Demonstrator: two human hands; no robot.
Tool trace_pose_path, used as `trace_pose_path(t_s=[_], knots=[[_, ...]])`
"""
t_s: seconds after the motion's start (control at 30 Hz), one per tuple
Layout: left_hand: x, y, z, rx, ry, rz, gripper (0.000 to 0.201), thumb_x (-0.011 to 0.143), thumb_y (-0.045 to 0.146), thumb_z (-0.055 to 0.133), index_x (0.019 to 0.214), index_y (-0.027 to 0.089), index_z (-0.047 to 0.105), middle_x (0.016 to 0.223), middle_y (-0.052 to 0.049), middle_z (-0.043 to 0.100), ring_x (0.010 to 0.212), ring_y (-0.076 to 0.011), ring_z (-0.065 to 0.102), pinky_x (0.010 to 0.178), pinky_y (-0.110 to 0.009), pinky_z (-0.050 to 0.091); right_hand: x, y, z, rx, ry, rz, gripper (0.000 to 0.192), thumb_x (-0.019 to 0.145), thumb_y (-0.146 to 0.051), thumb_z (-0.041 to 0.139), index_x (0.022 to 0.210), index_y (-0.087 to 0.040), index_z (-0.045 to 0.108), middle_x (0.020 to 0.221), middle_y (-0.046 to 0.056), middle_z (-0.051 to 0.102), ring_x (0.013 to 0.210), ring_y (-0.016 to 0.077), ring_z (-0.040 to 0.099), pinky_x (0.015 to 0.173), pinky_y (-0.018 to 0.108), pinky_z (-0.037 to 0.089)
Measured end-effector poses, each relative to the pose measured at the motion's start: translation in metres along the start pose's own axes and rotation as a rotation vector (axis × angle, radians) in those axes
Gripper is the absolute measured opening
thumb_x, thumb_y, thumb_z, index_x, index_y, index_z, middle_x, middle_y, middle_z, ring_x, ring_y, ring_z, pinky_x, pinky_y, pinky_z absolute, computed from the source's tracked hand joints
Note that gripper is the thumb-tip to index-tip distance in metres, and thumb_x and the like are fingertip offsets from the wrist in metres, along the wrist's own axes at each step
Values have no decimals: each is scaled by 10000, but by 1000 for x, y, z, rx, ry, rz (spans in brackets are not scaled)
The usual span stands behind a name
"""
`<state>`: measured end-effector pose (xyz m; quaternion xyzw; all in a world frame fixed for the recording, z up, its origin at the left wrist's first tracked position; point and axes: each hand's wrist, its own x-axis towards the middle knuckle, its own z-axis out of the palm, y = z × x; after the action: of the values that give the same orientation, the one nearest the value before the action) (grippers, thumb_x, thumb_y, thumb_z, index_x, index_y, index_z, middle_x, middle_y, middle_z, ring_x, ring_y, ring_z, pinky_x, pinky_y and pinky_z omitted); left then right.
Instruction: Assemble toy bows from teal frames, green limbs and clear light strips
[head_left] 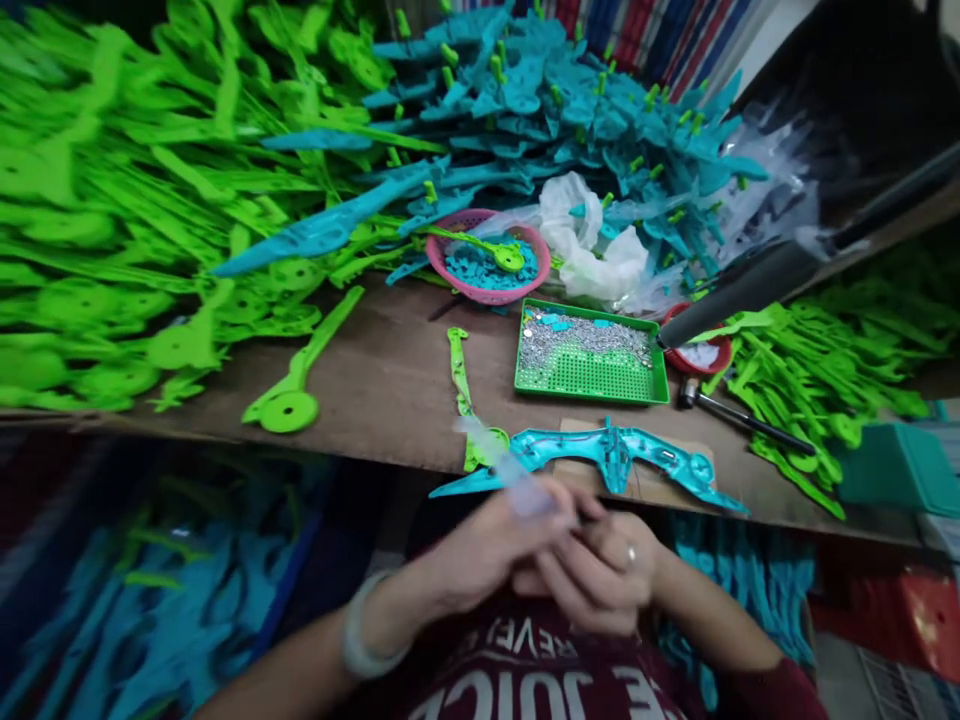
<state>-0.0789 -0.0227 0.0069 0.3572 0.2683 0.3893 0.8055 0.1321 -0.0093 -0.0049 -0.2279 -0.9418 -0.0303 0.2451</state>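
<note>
My left hand (487, 545), with a pale bangle on its wrist, is closed on a translucent, whitish plastic strip (516, 478) that is smeared by motion. My right hand (611, 575), wearing a ring, presses against it with curled fingers; whatever it pinches is hidden. Just beyond both hands, a blue plastic bow-shaped shell (615, 455) lies open side up, with thin wires inside, on a piece of cardboard (574, 470) at the table edge. Left of it rests a green plastic part (459, 370) with wires along it, its round end near the shell's left arm.
A green tray (592, 395) holds small metal pieces. Behind it stands a pink basket (487, 295) of blue bits. A hammer (750, 425) lies to the right beneath a slanting dark pole (742, 290). Piles of green parts (112, 220) and blue shells (540, 110) fill the back.
</note>
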Motion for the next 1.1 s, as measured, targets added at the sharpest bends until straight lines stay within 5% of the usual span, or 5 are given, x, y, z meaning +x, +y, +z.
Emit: trace_pose_path(t_s=[0.13,0.23,0.47,0.77,1.1], knots=[[-27,39,-61,231,661,76,319,862,465,704,761,194,570,684,43,551,497,-56,344,415,-171,291,51,2,40,27,-21,77,642,909,-573,643,1397,-174,526,1329,177,620,1214,301,582,978,452,556],[-39,67,-91,274,773,77,326,725,411,812,869,218,593,839,22,652,591,-83,491,512,-194,464,87,2,64,113,-329,209,904,848,-741,583,1384,-17,515,1406,289,543,1278,371,533,1065,531,488],[-36,49,-110,646,543,-70,403,796,569,700,833,172,641,572,32,584,541,-131,554,568,-261,515,82,-1,72,157,-491,179,838,867,-726,566,1307,-13,582,1384,285,565,1150,336,608,962,480,539],[-1,36,-113,947,109,-41,479,955,461,477,1316,181,619,1352,-122,678,1154,-247,676,1039,-414,518,52,13,51,169,-527,57,753,955,-666,467,1304,-9,581,1346,278,593,1141,328,583,969,489,532],[-4,35,-116,1125,116,-26,475,987,444,434,1370,204,581,1339,-107,686,1143,-247,685,1038,-415,528,48,12,53,168,-531,33,659,992,-627,417,1204,-39,623,1491,299,480,1150,319,553,938,451,491]])
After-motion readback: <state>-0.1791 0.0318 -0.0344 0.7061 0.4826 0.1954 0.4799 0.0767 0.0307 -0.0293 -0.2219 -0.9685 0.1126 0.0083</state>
